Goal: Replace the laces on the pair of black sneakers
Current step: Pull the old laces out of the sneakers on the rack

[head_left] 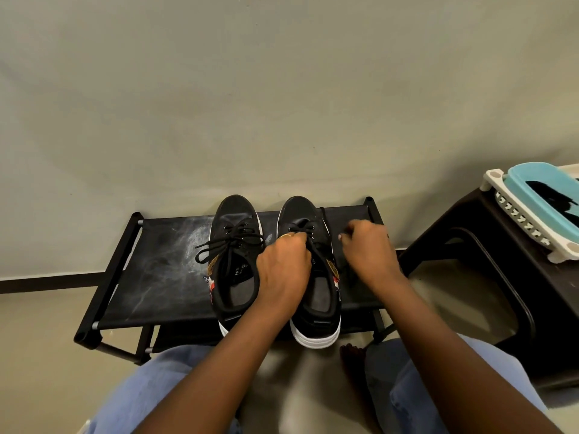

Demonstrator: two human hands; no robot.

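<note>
Two black sneakers with white soles stand side by side, toes toward the wall, on the dark fabric top of a low shoe rack (150,277). The left sneaker (235,261) carries a black lace (230,242) tied in a loose bow over its tongue. The right sneaker (313,296) sits just beside it, its heel overhanging the rack's near edge; its lace (308,231) is threaded through the upper eyelets.

The left hand (283,267) lies over the tongue of the right sneaker, its grip clenched with the fingertips pinching the lace at the eyelets; a ring shows on one finger. The right hand (368,249) is just beside the outer side of the same sneaker, its grip curled around a strand of that lace, which runs up past the knuckles toward the toe.

Below the forearms, the person's knees in light blue jeans (175,389) frame the lower edge, and bare toes (352,352) rest on the floor between them. At the right stands a dark brown plastic stool (488,277) bearing a white basket (532,233) with a turquoise tub (532,180) inside.
</note>
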